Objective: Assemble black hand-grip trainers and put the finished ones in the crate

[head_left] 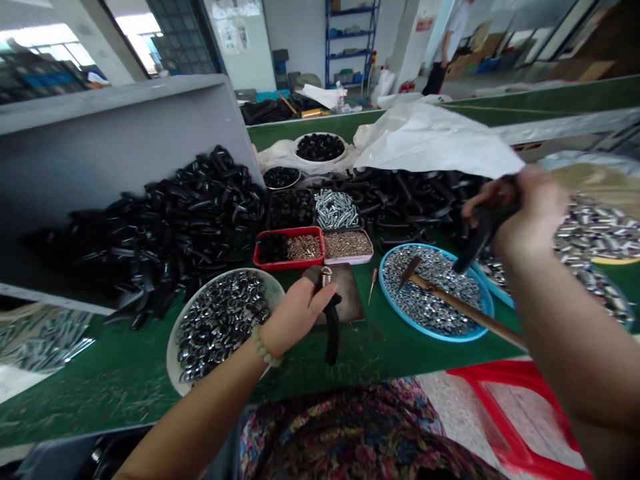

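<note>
Green tabletop (380,353) separates left hand (296,312), gripping sprung part (331,333), from front edge (430,370); right hand (533,210) grips black piece (481,233).

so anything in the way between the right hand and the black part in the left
Nothing visible is between the right hand and the black part in the left hand; the hammer lies lower, across the blue basin.

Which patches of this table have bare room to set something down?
Green table shows bare between the metal plate and blue basin, nearer than the screwdriver, and left of the white bowl, before the grey bin. Trays crowd behind the plate.
</note>
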`<action>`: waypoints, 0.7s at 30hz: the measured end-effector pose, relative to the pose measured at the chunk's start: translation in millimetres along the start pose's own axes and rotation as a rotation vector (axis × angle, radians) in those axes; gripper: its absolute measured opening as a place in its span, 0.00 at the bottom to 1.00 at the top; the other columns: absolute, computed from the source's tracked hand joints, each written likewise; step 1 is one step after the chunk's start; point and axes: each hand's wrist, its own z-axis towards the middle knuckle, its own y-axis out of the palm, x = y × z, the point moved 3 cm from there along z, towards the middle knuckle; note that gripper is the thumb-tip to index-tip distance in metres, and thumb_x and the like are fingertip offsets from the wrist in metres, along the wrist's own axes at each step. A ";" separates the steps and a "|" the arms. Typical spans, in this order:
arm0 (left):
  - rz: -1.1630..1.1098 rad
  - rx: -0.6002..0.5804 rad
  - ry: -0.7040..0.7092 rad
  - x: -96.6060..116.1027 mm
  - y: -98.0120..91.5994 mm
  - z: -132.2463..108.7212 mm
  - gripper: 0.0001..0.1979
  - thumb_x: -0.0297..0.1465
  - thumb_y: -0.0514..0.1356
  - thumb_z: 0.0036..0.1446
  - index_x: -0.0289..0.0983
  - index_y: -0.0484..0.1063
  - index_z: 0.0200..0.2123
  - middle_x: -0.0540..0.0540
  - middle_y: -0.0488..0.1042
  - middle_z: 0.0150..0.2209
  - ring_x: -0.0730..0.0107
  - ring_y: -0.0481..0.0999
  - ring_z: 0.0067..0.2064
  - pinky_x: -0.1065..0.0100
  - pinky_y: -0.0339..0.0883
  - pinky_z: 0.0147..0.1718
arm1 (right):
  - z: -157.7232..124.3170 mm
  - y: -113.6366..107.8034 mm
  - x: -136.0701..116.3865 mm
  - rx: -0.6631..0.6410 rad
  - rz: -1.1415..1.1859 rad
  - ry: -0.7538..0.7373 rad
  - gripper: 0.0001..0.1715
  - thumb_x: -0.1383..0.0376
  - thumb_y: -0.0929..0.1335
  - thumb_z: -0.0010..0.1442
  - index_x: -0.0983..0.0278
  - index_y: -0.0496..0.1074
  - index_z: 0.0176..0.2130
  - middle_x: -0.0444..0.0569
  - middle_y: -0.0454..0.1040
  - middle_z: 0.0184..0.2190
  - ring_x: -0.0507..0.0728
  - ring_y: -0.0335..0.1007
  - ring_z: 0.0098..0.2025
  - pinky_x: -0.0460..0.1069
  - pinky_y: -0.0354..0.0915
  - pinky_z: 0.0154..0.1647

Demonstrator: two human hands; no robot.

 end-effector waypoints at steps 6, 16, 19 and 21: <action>-0.008 -0.076 0.020 0.0 4.2 -7.7 0.13 0.38 0.50 0.64 0.36 0.68 0.37 0.47 0.74 0.34 0.67 0.72 0.36 0.68 0.65 0.38 | -153.3 101.1 -34.9 -0.757 0.419 0.468 0.27 0.41 0.62 0.57 0.61 0.64 0.28 0.43 0.67 0.21 0.51 0.63 0.17 0.47 0.60 0.14; 0.378 -0.159 0.061 -7.7 -0.1 -18.6 0.22 0.43 0.45 0.65 0.34 0.71 0.37 0.42 0.76 0.32 0.63 0.75 0.34 0.66 0.66 0.36 | -164.6 116.7 -44.3 -0.806 0.286 0.252 0.27 0.47 0.60 0.62 0.63 0.61 0.22 0.41 0.59 0.19 0.49 0.56 0.21 0.46 0.53 0.21; 0.562 -0.214 0.077 -11.5 -2.3 -21.3 0.23 0.45 0.46 0.64 0.34 0.71 0.38 0.41 0.75 0.31 0.63 0.76 0.32 0.66 0.66 0.34 | -165.8 119.3 -45.7 -0.891 0.183 0.173 0.27 0.48 0.60 0.62 0.63 0.61 0.21 0.41 0.59 0.19 0.50 0.55 0.23 0.47 0.51 0.24; 0.574 -0.235 0.099 -11.5 -1.9 -23.0 0.23 0.45 0.46 0.64 0.34 0.71 0.39 0.41 0.75 0.31 0.63 0.76 0.31 0.67 0.66 0.33 | -167.5 120.4 -48.2 -0.916 0.170 0.165 0.27 0.48 0.60 0.62 0.63 0.61 0.21 0.41 0.58 0.18 0.50 0.54 0.23 0.46 0.51 0.24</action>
